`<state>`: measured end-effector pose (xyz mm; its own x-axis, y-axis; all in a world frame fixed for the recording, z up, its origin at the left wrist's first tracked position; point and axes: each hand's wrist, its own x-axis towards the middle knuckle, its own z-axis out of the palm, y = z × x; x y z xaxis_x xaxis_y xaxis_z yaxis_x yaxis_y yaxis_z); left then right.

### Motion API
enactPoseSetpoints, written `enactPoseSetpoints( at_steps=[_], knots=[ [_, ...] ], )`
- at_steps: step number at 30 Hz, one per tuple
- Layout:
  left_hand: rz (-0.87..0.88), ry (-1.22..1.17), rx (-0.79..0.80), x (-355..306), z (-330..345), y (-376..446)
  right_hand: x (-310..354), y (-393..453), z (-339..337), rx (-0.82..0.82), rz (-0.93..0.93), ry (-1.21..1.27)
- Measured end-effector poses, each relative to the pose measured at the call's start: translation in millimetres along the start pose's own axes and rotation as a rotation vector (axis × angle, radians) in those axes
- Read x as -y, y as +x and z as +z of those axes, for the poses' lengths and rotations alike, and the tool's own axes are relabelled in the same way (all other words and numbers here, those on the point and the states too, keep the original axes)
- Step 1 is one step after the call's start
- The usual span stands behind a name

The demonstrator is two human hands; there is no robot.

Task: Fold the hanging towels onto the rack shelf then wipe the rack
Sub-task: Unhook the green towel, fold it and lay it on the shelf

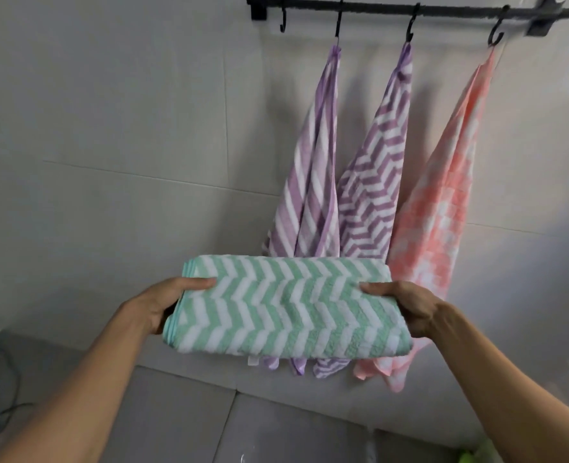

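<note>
Both hands, left [171,300] and right [406,304], grip folded green towel [283,307] side edges

1. Wall [109,128]: pale grey tiles with thin grout lines, behind and above the left fingers [203,284] and right fingers [373,289].
2. Ledge [183,412]: grey, well below both sets of fingers, with a seam running toward the camera.
3. Cable [18,382]: dark and looping, far left of and below the left fingers.
4. Green thing [477,454]: bright, cut off by the bottom edge, below and right of the right fingers; too blurred to identify.
</note>
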<state>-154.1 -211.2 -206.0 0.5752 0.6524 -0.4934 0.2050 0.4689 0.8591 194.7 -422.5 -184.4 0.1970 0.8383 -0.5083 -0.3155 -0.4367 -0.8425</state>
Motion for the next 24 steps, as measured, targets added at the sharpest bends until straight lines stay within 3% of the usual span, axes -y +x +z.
enactPoseSetpoints(
  at_steps=[3,7,14,19,24],
  knots=[
    [-0.001,0.079,-0.122,11,-21,15,-12,17,15,-0.139,0.038,-0.115],
    [0.132,0.145,-0.258,4,-43,34,-17,32,42,-0.312,-0.082,-0.163],
    [0.491,0.343,-0.385,-37,-38,23,1,25,73,-0.506,-0.442,-0.278],
    [0.705,0.349,-0.588,-76,-19,-11,35,-20,86,-0.635,-0.757,-0.376],
    [0.866,0.337,-0.716,-117,9,-61,71,-81,87,-0.707,-0.960,-0.424]
  ],
)
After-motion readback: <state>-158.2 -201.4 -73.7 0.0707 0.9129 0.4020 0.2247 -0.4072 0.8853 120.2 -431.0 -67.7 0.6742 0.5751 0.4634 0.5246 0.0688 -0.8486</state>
